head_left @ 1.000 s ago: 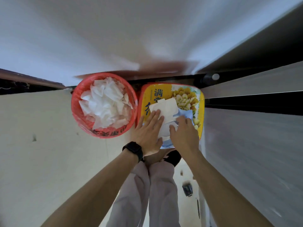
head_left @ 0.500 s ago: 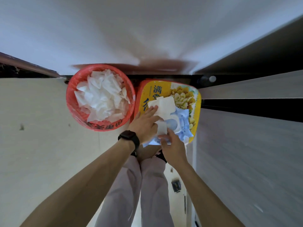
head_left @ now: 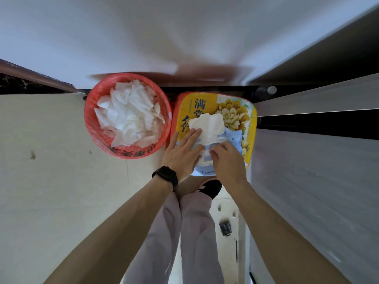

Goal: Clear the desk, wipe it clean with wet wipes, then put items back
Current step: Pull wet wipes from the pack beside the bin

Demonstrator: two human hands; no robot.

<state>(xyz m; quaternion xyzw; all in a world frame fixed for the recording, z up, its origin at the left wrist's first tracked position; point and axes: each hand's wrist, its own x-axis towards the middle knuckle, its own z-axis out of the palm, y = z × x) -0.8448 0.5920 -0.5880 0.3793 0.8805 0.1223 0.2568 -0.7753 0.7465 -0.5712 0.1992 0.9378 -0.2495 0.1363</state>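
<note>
Many crumpled wipes (head_left: 129, 119) fill basket (head_left: 89, 124); left fingers (head_left: 191, 137) flat, right fingers (head_left: 217, 150) pinching wipes pack (head_left: 211, 127)

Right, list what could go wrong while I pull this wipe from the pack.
1. The wet wipes pack lies at the near edge of the yellow printed top. A hard tug by the right hand could slide it off if the left hand, flat on it, lifts.
2. The wipe seemingly pinched at the opening may drag more out.
3. The lid stands flipped open. Left so, the wipes may dry.
</note>
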